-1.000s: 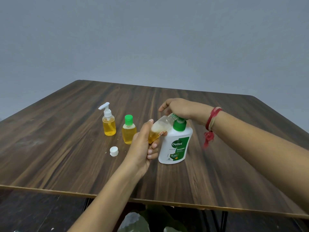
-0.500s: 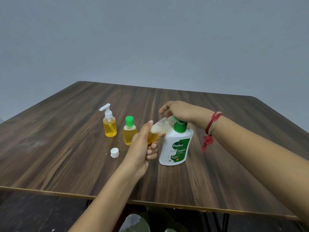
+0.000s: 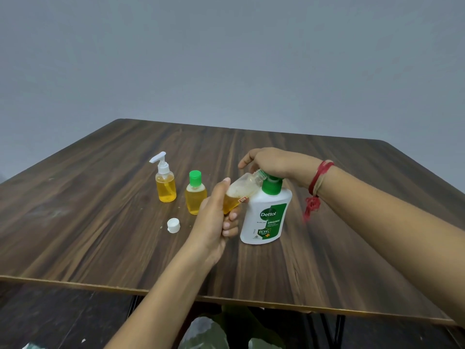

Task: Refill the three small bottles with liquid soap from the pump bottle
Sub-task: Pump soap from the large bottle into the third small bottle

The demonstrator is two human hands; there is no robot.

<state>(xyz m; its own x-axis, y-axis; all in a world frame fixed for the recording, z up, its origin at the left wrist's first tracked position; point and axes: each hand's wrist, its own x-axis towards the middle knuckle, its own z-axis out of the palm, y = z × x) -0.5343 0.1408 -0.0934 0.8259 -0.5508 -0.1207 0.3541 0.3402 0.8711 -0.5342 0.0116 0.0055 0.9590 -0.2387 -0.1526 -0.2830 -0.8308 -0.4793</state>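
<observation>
A dark, wood-grained worktop (image 3: 100, 235) with a pale front edge carried four bottles. Near its middle stood a white, rounded plastic pump bottle (image 3: 264, 217) with a green label and a green pump top. The right hand (image 3: 274, 163) lay palm-down on that top, its grip loose and its fingers spread, not clenched. A red thread band (image 3: 318, 177) circled the wrist.

At ten o'clock from the pump bottle, the left hand (image 3: 216, 222) held a small clear open bottle (image 3: 241, 195) tilted, its grip wrapped round the base. The bottle's threaded neck was right by the green top. Amber soap pooled at its lower end, with froth above.

Further out at nine o'clock stood a small green-capped bottle (image 3: 195, 197). Beyond it stood a cylindrical white-pump bottle (image 3: 165, 187). Both held amber liquid. A round white cap (image 3: 173, 225) lay on the wood at eight o'clock, apart from them all.
</observation>
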